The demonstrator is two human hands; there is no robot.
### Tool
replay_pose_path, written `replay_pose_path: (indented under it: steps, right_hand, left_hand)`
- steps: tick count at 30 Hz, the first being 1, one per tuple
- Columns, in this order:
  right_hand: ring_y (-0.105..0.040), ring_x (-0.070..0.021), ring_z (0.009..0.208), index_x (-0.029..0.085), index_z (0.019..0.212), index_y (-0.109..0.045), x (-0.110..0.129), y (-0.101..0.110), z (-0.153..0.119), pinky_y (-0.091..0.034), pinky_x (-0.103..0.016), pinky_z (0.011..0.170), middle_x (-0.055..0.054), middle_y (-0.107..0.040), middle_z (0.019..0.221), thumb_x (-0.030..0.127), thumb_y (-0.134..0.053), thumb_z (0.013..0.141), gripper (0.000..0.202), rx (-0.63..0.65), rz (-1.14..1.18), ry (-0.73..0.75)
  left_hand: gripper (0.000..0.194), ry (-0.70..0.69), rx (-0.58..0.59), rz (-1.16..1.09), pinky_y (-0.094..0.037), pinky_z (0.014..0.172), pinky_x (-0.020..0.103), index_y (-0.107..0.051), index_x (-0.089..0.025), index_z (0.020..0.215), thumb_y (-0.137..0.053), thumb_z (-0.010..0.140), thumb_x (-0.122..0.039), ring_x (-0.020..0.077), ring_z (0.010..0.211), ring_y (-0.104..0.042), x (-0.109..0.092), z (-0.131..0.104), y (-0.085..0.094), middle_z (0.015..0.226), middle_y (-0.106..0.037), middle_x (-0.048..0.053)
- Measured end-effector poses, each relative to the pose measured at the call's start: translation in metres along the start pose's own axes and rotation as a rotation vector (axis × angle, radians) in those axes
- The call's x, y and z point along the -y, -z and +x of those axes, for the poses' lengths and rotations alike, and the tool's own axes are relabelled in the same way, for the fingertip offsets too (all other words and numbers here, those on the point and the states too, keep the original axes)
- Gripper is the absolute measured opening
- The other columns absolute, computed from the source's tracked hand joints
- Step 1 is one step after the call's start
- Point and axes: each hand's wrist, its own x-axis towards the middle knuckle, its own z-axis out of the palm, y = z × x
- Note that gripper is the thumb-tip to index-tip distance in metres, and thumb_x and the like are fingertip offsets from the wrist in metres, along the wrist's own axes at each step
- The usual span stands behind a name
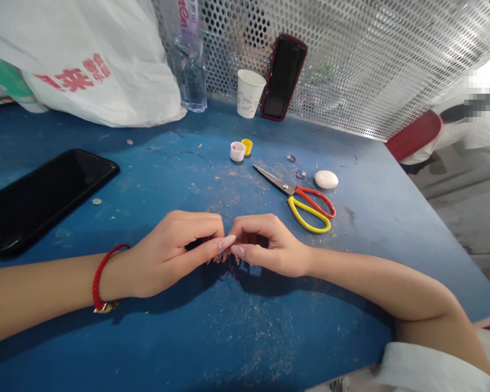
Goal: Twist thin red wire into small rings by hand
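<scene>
My left hand (175, 250), with a red braided bracelet (102, 277) on its wrist, is closed in a pinch at the middle of the blue table. Against it, fingertips meeting, my right hand (269, 245) is also pinched. Both hold a thin red thread (233, 270), whose loose end hangs below the fingertips. The fingers hide most of the thread. Scissors (286, 189) with one red and one yellow handle lie just beyond my right hand, beside a white oval object (326, 179).
A black phone (49, 196) lies at left. Behind are a white bag (118, 65), a bottle (193, 81), a paper cup (250, 95) and an upright phone (285, 76) against a perforated metal panel. Small white (237, 152) and yellow (247, 146) caps stand mid-table. A person's partial figure shows at right.
</scene>
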Motion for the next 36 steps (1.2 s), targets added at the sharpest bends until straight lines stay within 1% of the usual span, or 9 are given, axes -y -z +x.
replay_pose_path:
  steps: [4, 6, 8, 11, 20, 22, 26, 31, 36]
  right_hand:
    - [-0.055, -0.0081, 0.060, 0.014, 0.091, -0.071, 0.0013, -0.0006, -0.0007, -0.041, -0.020, 0.056, 0.001, -0.067, 0.074, 0.035, -0.070, 0.098, 0.022, -0.023, 0.052, -0.018]
    - [-0.053, -0.0077, 0.059, 0.014, 0.091, -0.072, 0.0017, -0.0013, -0.0006, -0.039, -0.020, 0.055, 0.002, -0.066, 0.072, 0.039, -0.076, 0.096, 0.026, -0.032, 0.088, -0.042]
    - [-0.050, -0.0073, 0.058, 0.014, 0.089, -0.073, 0.0020, -0.0018, -0.0003, -0.038, -0.020, 0.053, 0.003, -0.065, 0.070, 0.041, -0.081, 0.093, 0.029, -0.032, 0.119, -0.072]
    - [-0.051, -0.0073, 0.058, 0.013, 0.088, -0.073, 0.0019, -0.0015, 0.0003, -0.038, -0.020, 0.053, 0.002, -0.065, 0.070, 0.036, -0.080, 0.093, 0.024, -0.027, 0.154, -0.082]
    - [-0.058, -0.0072, 0.061, 0.013, 0.086, -0.074, 0.0006, 0.0000, 0.0026, -0.045, -0.020, 0.059, 0.002, -0.069, 0.072, 0.021, -0.076, 0.094, 0.011, -0.001, 0.335, -0.069]
    - [-0.058, -0.0068, 0.059, 0.013, 0.086, -0.075, 0.0012, 0.0006, 0.0027, -0.046, -0.020, 0.058, 0.003, -0.070, 0.071, 0.024, -0.080, 0.093, 0.014, 0.001, 0.373, -0.090]
    - [-0.055, -0.0060, 0.055, 0.013, 0.084, -0.075, 0.0029, 0.0020, 0.0028, -0.044, -0.019, 0.054, 0.003, -0.069, 0.067, 0.034, -0.090, 0.086, 0.026, 0.002, 0.378, -0.154]
    - [-0.056, -0.0061, 0.056, 0.013, 0.084, -0.075, 0.0038, 0.0017, 0.0039, -0.045, -0.019, 0.053, 0.003, -0.068, 0.067, 0.041, -0.089, 0.088, 0.031, 0.011, 0.378, -0.136]
    - [-0.058, -0.0059, 0.059, 0.013, 0.083, -0.075, 0.0043, 0.0000, 0.0049, -0.048, -0.018, 0.053, 0.002, -0.070, 0.071, 0.044, -0.090, 0.087, 0.034, -0.012, 0.413, -0.114]
  left_hand:
    - [0.033, 0.049, -0.031, -0.023, -0.043, 0.065, 0.018, -0.063, -0.019, 0.078, -0.054, 0.110, -0.018, 0.0076, 0.064, -0.056, 0.0017, -0.0030, -0.0025, 0.072, -0.062, -0.007]
    - [0.033, 0.057, -0.051, -0.027, -0.042, 0.065, 0.018, -0.062, -0.019, 0.077, -0.055, 0.110, -0.019, 0.0073, 0.063, -0.056, 0.0022, -0.0031, -0.0031, 0.071, -0.062, -0.007]
    - [0.034, 0.054, -0.036, -0.016, -0.042, 0.064, 0.017, -0.061, -0.019, 0.076, -0.056, 0.109, -0.019, 0.0071, 0.062, -0.056, 0.0022, -0.0023, -0.0027, 0.071, -0.061, -0.007]
    - [0.034, 0.049, -0.006, 0.010, -0.043, 0.062, 0.016, -0.061, -0.019, 0.075, -0.055, 0.109, -0.019, 0.0072, 0.061, -0.055, 0.0016, -0.0005, -0.0014, 0.070, -0.060, -0.007]
    - [0.035, 0.044, 0.000, 0.006, -0.044, 0.061, 0.017, -0.062, -0.019, 0.077, -0.054, 0.111, -0.022, 0.0076, 0.061, -0.056, 0.0010, 0.0008, 0.0000, 0.070, -0.060, -0.006]
    - [0.033, 0.030, 0.011, 0.024, -0.044, 0.062, 0.018, -0.062, -0.019, 0.080, -0.054, 0.112, -0.022, 0.0084, 0.063, -0.056, 0.0027, -0.0004, 0.0006, 0.072, -0.061, -0.006]
    - [0.026, -0.062, 0.033, 0.076, -0.044, 0.065, 0.020, -0.064, -0.020, 0.089, -0.054, 0.113, -0.022, 0.0096, 0.066, -0.056, 0.0061, -0.0031, 0.0024, 0.078, -0.063, -0.005]
    - [0.024, -0.084, 0.030, 0.071, -0.044, 0.064, 0.021, -0.063, -0.020, 0.089, -0.058, 0.111, -0.023, 0.0092, 0.065, -0.056, 0.0041, -0.0037, 0.0009, 0.079, -0.064, -0.005]
    - [0.018, -0.090, -0.071, 0.034, -0.044, 0.063, 0.022, -0.063, -0.020, 0.089, -0.068, 0.106, -0.026, 0.0096, 0.066, -0.057, 0.0018, -0.0048, -0.0044, 0.078, -0.064, -0.006]
